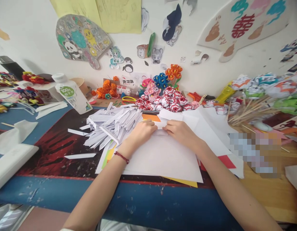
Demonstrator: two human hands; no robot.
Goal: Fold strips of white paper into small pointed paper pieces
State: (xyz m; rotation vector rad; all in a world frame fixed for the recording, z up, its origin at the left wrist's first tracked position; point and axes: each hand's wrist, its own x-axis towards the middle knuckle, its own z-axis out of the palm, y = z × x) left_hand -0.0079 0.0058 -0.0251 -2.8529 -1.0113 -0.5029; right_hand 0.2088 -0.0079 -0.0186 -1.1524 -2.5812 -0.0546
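Between my two hands is a small white paper piece [160, 124], pinched at its left end by my left hand [145, 130] and at its right end by my right hand [176, 130]. Both hands have their fingers closed, above large white sheets [160, 157] lying on the desk. A heap of folded white paper strips [114, 123] lies just left of my left hand. An orange paper piece [151, 118] shows behind the hands.
Red-and-white paper flowers [172, 101] stand behind the sheets. A white bottle [71, 93] leans at the back left, and a white case [12, 163] lies at the left edge. Flowers on wooden sticks [244, 110] are at the right.
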